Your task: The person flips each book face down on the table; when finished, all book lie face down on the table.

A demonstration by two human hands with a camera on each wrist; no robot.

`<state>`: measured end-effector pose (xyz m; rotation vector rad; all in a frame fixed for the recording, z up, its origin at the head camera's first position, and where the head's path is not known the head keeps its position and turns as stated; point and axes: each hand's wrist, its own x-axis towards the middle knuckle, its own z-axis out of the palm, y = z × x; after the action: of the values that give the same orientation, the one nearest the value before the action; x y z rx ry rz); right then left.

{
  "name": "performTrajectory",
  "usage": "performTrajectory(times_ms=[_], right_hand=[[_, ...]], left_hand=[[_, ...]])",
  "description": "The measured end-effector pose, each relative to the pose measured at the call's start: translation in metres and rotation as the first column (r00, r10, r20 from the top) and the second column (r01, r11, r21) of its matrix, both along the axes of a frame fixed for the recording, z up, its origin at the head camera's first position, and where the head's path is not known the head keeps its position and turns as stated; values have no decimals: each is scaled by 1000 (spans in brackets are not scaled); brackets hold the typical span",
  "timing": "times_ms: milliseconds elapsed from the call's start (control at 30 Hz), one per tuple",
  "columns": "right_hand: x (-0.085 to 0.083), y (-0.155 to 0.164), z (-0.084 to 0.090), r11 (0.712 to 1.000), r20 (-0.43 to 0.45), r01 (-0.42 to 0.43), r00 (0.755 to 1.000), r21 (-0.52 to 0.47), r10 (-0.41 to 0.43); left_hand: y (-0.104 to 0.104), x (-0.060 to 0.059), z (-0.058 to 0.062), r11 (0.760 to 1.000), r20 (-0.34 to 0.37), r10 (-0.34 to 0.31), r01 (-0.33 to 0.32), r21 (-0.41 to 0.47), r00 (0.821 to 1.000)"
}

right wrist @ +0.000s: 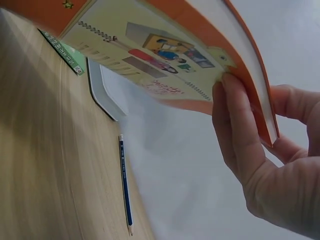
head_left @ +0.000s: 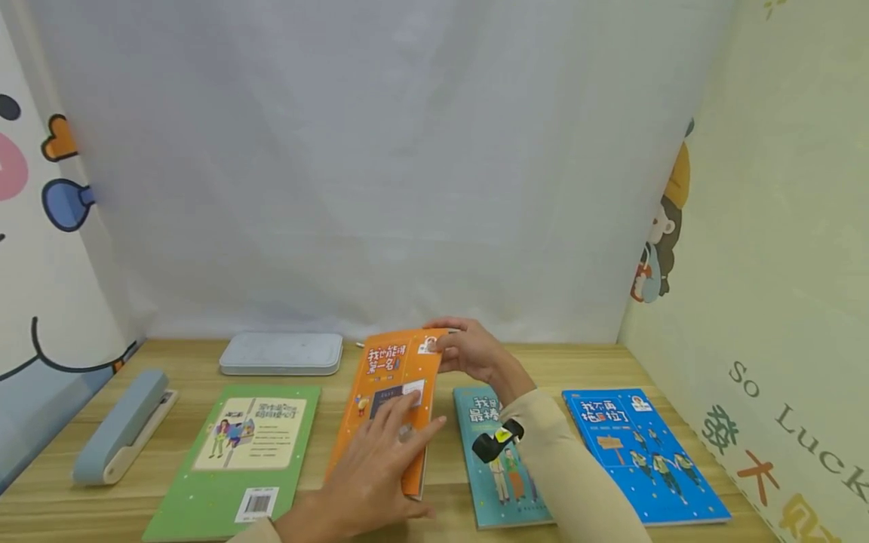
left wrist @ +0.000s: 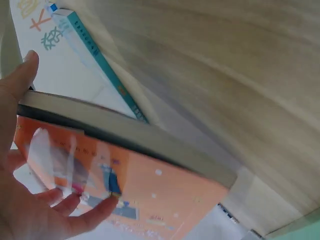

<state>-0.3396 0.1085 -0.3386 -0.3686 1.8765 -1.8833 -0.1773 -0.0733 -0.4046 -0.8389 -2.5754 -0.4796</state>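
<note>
While the orange book stands tilted off the table, far corner pinched by the right hand and cover pressed under the flat-fingered left hand, green, teal and blue books lie flat.

The right hand pinched the raised orange paperback book; at seven o'clock lay a blue pencil.
</note>
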Motion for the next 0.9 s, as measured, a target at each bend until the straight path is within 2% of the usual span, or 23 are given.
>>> performTrajectory(times_ms=[233, 467, 567, 667, 867, 900], right_hand=[[0, 4, 6, 1000, 0, 26, 1000, 17, -26], [-2, 9, 9, 999, -6, 35, 999, -1, -35], [-3, 10, 9, 999, -4, 41, 999, -11, -41], [-3, 11, 9, 999, -6, 47, 999, -12, -47], [-4, 8, 9, 999, -26, 54, 998, 8, -53], [-4, 7, 10, 999, -32, 52, 998, 14, -52]], left_hand=[[-5, 5, 18, 999, 111, -29, 24, 45, 993], [-13, 2, 30, 983, 20, -146, 142, 118, 989], [-17, 0, 34, 967, 38, -180, 170, 187, 983], [-21, -3, 36, 953, 64, -198, 176, 247, 978], [-24, -3, 37, 933, 136, -190, 136, 334, 972], [-24, -3, 37, 931, 129, -183, 129, 342, 975]])
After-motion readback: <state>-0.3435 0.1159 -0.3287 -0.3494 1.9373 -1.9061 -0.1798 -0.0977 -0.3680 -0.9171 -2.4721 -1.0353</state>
